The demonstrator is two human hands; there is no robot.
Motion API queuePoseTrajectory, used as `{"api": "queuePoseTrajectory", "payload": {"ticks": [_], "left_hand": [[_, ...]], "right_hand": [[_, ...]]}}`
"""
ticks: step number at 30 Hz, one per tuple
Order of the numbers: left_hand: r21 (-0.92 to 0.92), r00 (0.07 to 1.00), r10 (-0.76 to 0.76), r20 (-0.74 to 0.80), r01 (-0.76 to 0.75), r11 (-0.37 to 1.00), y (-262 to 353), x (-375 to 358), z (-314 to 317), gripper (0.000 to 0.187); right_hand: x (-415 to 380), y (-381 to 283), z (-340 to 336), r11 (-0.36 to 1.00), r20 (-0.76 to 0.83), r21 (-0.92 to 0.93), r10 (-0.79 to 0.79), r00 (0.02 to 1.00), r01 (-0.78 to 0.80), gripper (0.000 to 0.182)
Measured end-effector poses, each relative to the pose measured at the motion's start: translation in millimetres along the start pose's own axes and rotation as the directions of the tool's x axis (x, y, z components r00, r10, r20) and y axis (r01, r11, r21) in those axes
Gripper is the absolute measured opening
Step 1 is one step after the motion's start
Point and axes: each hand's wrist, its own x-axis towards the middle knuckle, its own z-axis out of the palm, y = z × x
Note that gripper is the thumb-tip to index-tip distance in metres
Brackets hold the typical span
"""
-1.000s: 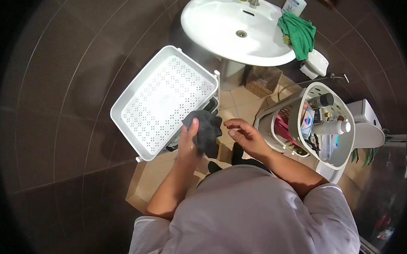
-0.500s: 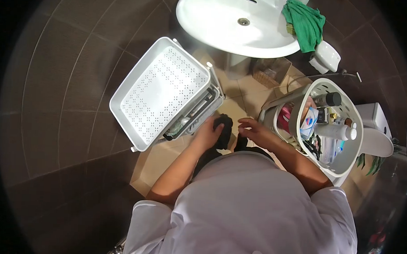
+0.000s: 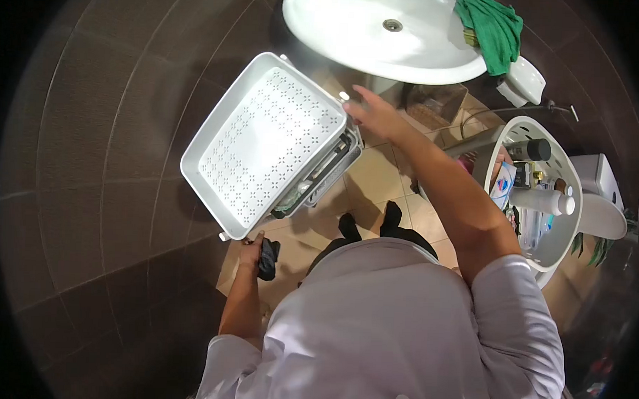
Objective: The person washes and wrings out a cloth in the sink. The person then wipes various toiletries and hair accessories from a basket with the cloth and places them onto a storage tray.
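Note:
My left hand [image 3: 250,250] is closed on a bunched black cloth [image 3: 268,259], just below the near corner of a white rack. The rack's top tray [image 3: 213,213] is shallow, with a floor of small cut-out patterns. My right hand [image 3: 373,113] reaches to the rack's far right corner, its fingers apart at the white knob [image 3: 344,96] there. Beneath the top tray, a lower tier [image 3: 319,178] shows dark and pale items, partly hidden.
A white washbasin [image 3: 339,42] with a green cloth [image 3: 493,33] on its rim is ahead. On the right, a tall white basket [image 3: 572,208] holds several bottles and packets, beside a toilet [image 3: 596,182]. A wicker box [image 3: 432,108] sits below the basin; dark tiled wall [image 3: 110,157] runs along the left.
My hands have moved apart from in front of my body. The left went to the rack's near corner with the black cloth; the right stretched forward to its far right corner.

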Motion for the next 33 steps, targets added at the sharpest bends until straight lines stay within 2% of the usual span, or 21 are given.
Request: {"api": "queuePoseTrajectory", "payload": {"ticks": [1,2,3,4,5,6,7,8,9,10,12,15,19,21,22,24,28,31,33], "left_hand": [[-0.091,0.976,0.107,-0.189,-0.126,0.988,3,-6,-2,0.050],[-0.163,0.940,0.299,-0.167,-0.325,0.932,-37,42,-10,0.049],[-0.167,0.941,0.291,-0.171,-0.319,0.933,-34,37,-11,0.049],[-0.204,0.938,0.306,-0.161,-0.335,0.920,-24,22,-10,0.047],[-0.241,0.935,0.321,-0.151,-0.350,0.905,-18,15,-11,0.045],[-0.256,0.908,0.374,-0.188,-0.413,0.874,-41,40,-10,0.039],[-0.263,0.910,0.370,-0.188,-0.410,0.874,-64,68,-10,0.039],[-0.062,0.834,0.493,-0.250,-0.522,0.851,-87,95,-8,0.036],[0.145,0.740,0.612,-0.278,-0.597,0.789,-100,107,-6,0.032],[0.137,0.747,0.604,-0.278,-0.591,0.795,-88,93,-4,0.032],[0.210,0.841,0.463,-0.281,-0.416,0.884,-63,71,-4,0.028],[0.215,0.824,0.498,-0.268,-0.453,0.865,-63,70,1,0.028],[0.155,0.838,0.461,-0.293,-0.434,0.887,-54,56,15,0.027],[-0.055,0.818,0.441,-0.370,-0.493,0.868,-49,50,20,0.026],[-0.054,0.815,0.444,-0.372,-0.496,0.867,-46,48,21,0.026],[-0.176,0.835,0.389,-0.389,-0.482,0.859,-42,45,24,0.026],[-0.211,0.843,0.358,-0.402,-0.465,0.860,-51,56,25,0.027],[-0.142,0.848,0.345,-0.403,-0.431,0.891,-51,60,31,0.028],[-0.230,0.870,0.281,-0.405,-0.395,0.890,-49,59,32,0.029]], "right_hand": [[6,-4,7,1.000,0.008,-0.005,0.003,1.000,-0.002,0.068],[12,-8,15,0.999,0.039,-0.028,0.039,0.998,-0.038,0.070],[18,-11,22,0.996,0.070,-0.052,0.075,0.995,-0.072,0.073],[24,-3,34,0.998,-0.003,-0.052,0.043,0.999,-0.043,0.063],[26,-3,43,0.997,0.007,-0.058,0.043,0.999,-0.043,0.063],[29,-4,48,0.995,-0.082,-0.079,0.054,0.995,-0.061,0.055],[33,-4,53,0.992,-0.173,-0.099,0.064,0.983,-0.082,0.047],[38,1,60,0.992,-0.238,-0.122,-0.024,0.971,-0.005,0.032],[42,1,63,0.991,-0.234,-0.132,-0.023,0.972,-0.009,0.032],[44,0,65,0.991,-0.270,-0.131,-0.049,0.962,0.014,0.032],[50,-4,70,0.990,-0.295,-0.137,-0.077,0.952,0.037,0.032],[59,-17,68,0.987,-0.267,-0.162,-0.059,0.962,0.016,0.031],[71,-26,67,0.976,-0.226,-0.215,-0.074,0.971,0.024,0.032],[79,-31,67,0.987,-0.151,-0.152,0.034,0.988,-0.057,0.034],[83,-32,67,0.987,-0.152,-0.150,0.030,0.988,-0.053,0.034],[90,-30,68,0.979,-0.111,-0.198,0.027,0.993,-0.049,0.034],[102,-28,77,0.982,-0.099,-0.177,0.041,0.994,-0.059,0.034],[109,-25,83,0.977,-0.094,-0.186,0.086,0.992,-0.102,0.034],[111,-24,88,0.982,-0.079,-0.159,0.087,0.993,-0.099,0.034]]}}
